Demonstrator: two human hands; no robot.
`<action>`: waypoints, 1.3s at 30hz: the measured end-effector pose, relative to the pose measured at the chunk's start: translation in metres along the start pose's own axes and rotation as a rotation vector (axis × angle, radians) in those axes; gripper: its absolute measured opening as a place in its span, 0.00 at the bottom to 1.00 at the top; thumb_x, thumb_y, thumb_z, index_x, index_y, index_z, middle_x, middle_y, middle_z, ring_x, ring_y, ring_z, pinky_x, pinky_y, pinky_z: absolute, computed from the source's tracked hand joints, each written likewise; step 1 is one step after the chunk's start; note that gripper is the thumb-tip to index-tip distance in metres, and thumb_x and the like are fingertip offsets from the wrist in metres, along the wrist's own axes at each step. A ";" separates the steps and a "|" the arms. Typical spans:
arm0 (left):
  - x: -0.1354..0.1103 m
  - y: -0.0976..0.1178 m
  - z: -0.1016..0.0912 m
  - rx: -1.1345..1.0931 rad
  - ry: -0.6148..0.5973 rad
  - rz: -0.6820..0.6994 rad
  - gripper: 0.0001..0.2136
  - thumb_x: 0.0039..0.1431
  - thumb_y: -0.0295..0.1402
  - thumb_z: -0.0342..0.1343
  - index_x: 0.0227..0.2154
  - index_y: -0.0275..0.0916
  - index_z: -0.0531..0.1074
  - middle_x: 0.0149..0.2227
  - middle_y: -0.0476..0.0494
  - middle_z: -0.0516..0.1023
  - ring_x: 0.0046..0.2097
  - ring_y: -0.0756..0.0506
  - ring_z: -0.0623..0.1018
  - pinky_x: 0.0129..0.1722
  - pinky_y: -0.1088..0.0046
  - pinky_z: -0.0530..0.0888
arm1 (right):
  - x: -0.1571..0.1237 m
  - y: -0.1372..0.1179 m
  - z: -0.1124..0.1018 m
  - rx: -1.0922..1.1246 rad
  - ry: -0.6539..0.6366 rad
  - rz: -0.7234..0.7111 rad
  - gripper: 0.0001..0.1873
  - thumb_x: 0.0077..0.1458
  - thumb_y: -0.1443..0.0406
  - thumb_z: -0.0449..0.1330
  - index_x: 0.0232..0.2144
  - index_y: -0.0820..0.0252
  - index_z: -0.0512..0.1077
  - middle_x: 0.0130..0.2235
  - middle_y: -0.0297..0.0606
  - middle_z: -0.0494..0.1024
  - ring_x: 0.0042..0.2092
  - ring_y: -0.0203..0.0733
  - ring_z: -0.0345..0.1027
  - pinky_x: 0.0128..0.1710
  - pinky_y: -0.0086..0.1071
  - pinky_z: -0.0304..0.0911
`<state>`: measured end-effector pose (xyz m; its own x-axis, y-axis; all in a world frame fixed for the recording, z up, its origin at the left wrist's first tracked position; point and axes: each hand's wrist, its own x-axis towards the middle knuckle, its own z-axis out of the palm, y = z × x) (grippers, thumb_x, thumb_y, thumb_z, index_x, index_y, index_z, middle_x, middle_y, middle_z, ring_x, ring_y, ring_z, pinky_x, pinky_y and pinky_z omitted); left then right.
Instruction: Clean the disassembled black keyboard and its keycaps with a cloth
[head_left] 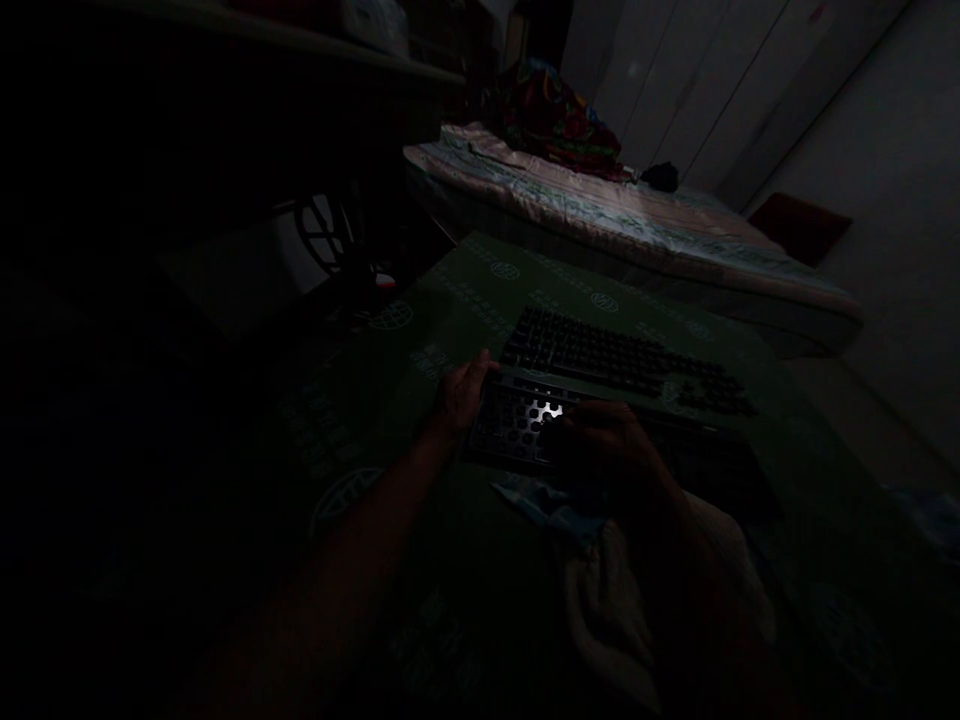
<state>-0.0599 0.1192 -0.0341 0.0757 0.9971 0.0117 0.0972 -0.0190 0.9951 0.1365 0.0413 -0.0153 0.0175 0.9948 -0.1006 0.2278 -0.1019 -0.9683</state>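
Dim room, a bed (637, 230) beside a pale panelled wall (697, 80).

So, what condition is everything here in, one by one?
near keyboard: lying flat, many keys look missing
far keyboard: flat, keys in place
left hand: closed on the near keyboard's left edge
right hand: resting on the near keyboard, too dark to tell more
green mat: spread flat
bed: covered

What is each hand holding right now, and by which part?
Left hand grips the near dark rectangular keyboard by its left end. Right hand rests on its keys; too dark to tell whether it grips anything.
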 end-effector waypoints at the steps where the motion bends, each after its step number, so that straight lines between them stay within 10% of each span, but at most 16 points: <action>1: 0.001 -0.001 0.000 0.002 -0.008 -0.004 0.29 0.52 0.58 0.42 0.34 0.35 0.74 0.34 0.41 0.77 0.38 0.42 0.75 0.36 0.69 0.69 | 0.000 0.001 0.000 -0.010 0.001 -0.003 0.12 0.42 0.58 0.63 0.23 0.63 0.73 0.23 0.35 0.73 0.24 0.37 0.65 0.23 0.29 0.60; 39: 0.003 -0.006 0.004 0.160 -0.033 0.077 0.13 0.50 0.37 0.54 0.37 0.38 0.74 0.39 0.45 0.78 0.40 0.45 0.75 0.40 0.71 0.71 | -0.008 -0.005 -0.015 0.089 0.007 0.077 0.14 0.38 0.58 0.66 0.23 0.64 0.74 0.23 0.36 0.74 0.24 0.37 0.66 0.24 0.30 0.61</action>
<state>-0.0559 0.1220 -0.0404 0.1209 0.9893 0.0818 0.2468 -0.1098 0.9628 0.1494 0.0339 -0.0059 0.0386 0.9839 -0.1743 0.1380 -0.1780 -0.9743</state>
